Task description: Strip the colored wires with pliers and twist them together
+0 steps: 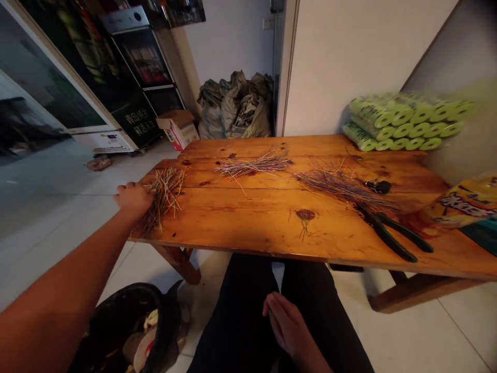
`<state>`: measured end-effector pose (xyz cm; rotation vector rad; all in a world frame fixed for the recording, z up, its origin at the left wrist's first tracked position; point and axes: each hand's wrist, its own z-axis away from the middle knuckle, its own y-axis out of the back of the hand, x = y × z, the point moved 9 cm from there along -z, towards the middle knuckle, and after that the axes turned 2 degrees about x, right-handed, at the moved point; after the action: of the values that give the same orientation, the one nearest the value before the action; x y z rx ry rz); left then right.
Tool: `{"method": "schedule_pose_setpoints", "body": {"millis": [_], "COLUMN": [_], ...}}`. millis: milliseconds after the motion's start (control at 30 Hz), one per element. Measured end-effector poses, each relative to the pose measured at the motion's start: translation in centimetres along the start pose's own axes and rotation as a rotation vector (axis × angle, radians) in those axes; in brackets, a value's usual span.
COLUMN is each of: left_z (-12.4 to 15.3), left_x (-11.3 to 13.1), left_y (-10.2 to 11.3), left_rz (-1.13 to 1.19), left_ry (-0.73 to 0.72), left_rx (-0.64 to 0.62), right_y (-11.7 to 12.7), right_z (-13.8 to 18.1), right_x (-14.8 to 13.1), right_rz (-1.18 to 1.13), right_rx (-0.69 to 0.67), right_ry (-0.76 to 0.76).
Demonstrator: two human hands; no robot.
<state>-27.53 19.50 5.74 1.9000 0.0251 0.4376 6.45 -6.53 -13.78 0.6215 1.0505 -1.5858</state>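
Observation:
At the table's left end, my left hand is closed at the edge of a loose bundle of thin wires; its fingertips are partly hidden. My right hand is closed low over my lap, with a flat grey metal blade sticking up beyond the fingers; any handle is hidden. A second wire bundle lies at the back middle of the table. Farther right is a darker, purplish wire bundle, its right end by dark-handled pliers. A few short wire scraps lie near the front.
The wooden table spans the view. A small black object and a yellow snack bag are at right. Green-wrapped paper rolls sit at the back right. A bin stands below left; sacks and a carton stand behind.

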Motion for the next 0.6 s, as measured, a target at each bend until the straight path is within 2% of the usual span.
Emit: {"method": "schedule_pose_setpoints", "body": {"millis": [67, 133, 233, 300, 367, 467, 600], "left_z": [0.1, 0.7, 2.3, 4.2, 5.4, 5.0, 3.5], "left_x": [1.6, 4.8, 11.4, 16.6, 19.9, 22.4, 23.9], "left_y": [-0.7, -2.4, -6.1, -8.7, -11.3, -13.3, -14.9], "left_rz": [-0.088, -0.125, -0.144, -0.211, -0.245, -0.242, -0.228], "left_ry": [-0.094, -0.221, -0.458, -0.757, -0.91, -0.93, -0.879], "left_rx": [0.034, 0.017, -0.063, -0.115, -0.195, -0.208, -0.162], "right_y": [0.2, 0.3, 0.0, -0.2, 0.0, 0.9, 1.2], "right_z": [-0.4, -0.8, -1.3, -1.4, -1.4, -1.4, -2.7], "right_x": [0.2, 0.3, 0.4, 0.1, -0.2, -0.7, 0.0], "right_rz": [-0.003, -0.011, -0.008, 0.021, 0.068, 0.126, 0.174], "right_rx": [0.015, 0.034, 0.029, 0.012, 0.025, 0.093, 0.08], "right_ry": [0.011, 0.018, 0.037, 0.052, 0.058, 0.09, 0.109]}}
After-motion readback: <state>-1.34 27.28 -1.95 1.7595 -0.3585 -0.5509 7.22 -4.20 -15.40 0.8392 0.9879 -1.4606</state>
